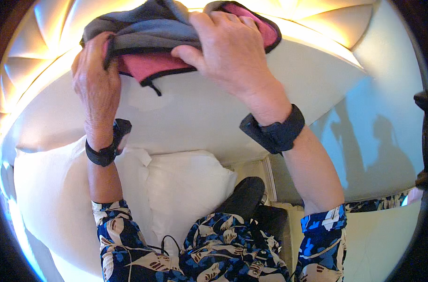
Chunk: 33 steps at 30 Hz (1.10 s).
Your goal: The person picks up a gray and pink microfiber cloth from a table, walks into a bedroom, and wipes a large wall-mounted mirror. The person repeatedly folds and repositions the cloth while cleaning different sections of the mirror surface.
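A microfibre cloth (154, 35), grey on one face and pink on the other with black edging, is bunched at the top of the view. My left hand (96, 74) grips its left end, the fingertips partly hidden behind the fold. My right hand (231, 53) lies over the right part, thumb on the grey side and fingers curled over the top. A small black loop hangs from the cloth's lower corner. Behind it is a smooth pale panel (185, 109), below a brightly lit tufted upholstered surface (326, 21). Whether the cloth touches either one, I cannot tell.
White bedding with a pillow (189, 179) lies below the panel, and a knee in dark trousers (245, 194) is beside it. Black straps circle both wrists. A thin black cable (170, 238) loops near my waist. Shadows fall on the bluish wall (376, 141) at right.
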Each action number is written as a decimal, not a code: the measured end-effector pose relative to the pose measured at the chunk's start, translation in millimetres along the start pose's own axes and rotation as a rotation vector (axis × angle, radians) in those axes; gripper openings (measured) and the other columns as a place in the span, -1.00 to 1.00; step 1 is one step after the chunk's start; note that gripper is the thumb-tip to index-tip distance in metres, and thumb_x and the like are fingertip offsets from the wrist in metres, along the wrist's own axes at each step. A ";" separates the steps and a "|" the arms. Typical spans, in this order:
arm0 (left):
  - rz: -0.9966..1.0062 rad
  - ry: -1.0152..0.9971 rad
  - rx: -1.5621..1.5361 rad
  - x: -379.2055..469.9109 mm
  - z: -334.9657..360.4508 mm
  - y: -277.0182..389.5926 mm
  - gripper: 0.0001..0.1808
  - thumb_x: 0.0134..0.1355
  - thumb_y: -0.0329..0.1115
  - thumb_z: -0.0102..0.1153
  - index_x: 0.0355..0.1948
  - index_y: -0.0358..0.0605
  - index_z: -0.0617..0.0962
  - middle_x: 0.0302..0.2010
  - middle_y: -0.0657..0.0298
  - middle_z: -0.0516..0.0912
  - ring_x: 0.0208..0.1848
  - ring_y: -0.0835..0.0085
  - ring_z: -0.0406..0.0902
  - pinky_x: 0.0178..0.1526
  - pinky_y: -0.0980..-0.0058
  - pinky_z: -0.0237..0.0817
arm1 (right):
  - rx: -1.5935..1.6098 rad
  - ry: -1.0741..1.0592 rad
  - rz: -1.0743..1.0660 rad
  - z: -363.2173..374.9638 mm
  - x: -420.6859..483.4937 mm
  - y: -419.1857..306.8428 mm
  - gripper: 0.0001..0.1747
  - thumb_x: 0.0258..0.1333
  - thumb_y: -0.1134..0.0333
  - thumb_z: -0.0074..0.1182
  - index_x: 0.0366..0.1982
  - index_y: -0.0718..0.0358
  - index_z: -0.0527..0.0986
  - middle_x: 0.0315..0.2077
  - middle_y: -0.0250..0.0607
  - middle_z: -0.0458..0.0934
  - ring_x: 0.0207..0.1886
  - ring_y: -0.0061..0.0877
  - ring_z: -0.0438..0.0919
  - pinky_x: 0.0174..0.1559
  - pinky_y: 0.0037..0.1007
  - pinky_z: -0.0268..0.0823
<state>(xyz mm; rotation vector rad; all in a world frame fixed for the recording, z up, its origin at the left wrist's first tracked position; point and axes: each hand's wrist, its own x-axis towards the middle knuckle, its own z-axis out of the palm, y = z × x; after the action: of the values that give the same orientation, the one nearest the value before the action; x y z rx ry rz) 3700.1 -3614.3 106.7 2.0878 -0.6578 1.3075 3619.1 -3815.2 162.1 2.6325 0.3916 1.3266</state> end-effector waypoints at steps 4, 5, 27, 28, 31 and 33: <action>0.062 0.262 -0.092 20.3 0.2 2.6 -0.68 0.06 -0.51 0.05 -0.10 -0.09 0.51 -0.08 0.16 0.57 0.03 0.17 0.43 0.14 0.27 0.15 | 0.142 0.249 -0.013 -8.0 18.3 -3.1 -0.70 -0.08 0.20 0.08 -0.35 0.27 0.49 -0.31 -0.02 0.51 -0.21 -0.23 0.50 -0.19 -0.19 0.26; 0.087 0.339 -0.142 23.6 0.3 3.2 -0.68 0.05 -0.53 0.03 -0.12 -0.11 0.52 -0.06 0.15 0.56 0.05 0.16 0.42 0.15 0.27 0.14 | 0.145 0.291 -0.043 -9.2 19.9 -1.5 -0.71 -0.07 0.23 0.07 -0.33 0.28 0.48 -0.27 0.00 0.50 -0.19 -0.23 0.50 -0.18 -0.20 0.25; -0.249 -0.334 -0.219 -175.6 70.5 9.5 -0.59 0.03 -0.19 0.20 -0.17 -0.28 0.50 -0.11 -0.05 0.48 -0.01 -0.07 0.37 0.08 0.13 0.20 | 0.142 -0.286 0.100 62.0 -140.0 -52.8 -0.92 -0.13 0.31 0.00 -0.51 0.09 0.38 -0.51 -0.28 0.39 -0.41 -0.40 0.45 -0.42 -0.38 0.29; -0.257 -0.499 -0.183 -195.0 72.5 7.5 -0.62 -0.01 -0.26 0.23 -0.19 -0.27 0.50 -0.13 -0.05 0.48 -0.03 -0.05 0.38 0.05 0.14 0.23 | 0.133 -0.370 0.131 67.9 -156.5 -54.9 -0.93 -0.12 0.32 -0.01 -0.50 0.09 0.37 -0.50 -0.28 0.40 -0.41 -0.40 0.46 -0.40 -0.37 0.30; -0.387 -0.940 -0.104 -222.2 77.1 25.8 -0.61 -0.15 -0.44 0.25 -0.22 -0.25 0.49 -0.22 -0.02 0.47 -0.10 -0.01 0.40 -0.06 0.17 0.29 | 0.052 -0.613 0.257 70.9 -200.2 -51.2 -0.86 -0.15 0.32 0.05 -0.43 0.10 0.43 -0.46 -0.23 0.44 -0.35 -0.32 0.48 -0.32 -0.31 0.31; -0.406 -1.064 -0.202 -222.3 83.5 33.1 -0.62 -0.14 -0.46 0.24 -0.22 -0.26 0.48 -0.26 0.00 0.47 -0.13 0.02 0.41 -0.08 0.17 0.29 | 0.039 -0.695 0.416 59.2 -219.9 -40.3 -0.81 -0.20 0.32 0.10 -0.42 0.12 0.43 -0.46 -0.21 0.44 -0.33 -0.29 0.49 -0.30 -0.29 0.31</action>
<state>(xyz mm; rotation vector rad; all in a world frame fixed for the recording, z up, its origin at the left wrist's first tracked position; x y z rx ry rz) 3641.7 -3673.8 -118.2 2.4610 -0.6672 -0.1671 3535.0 -3845.9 -51.2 3.0783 -0.2417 0.3884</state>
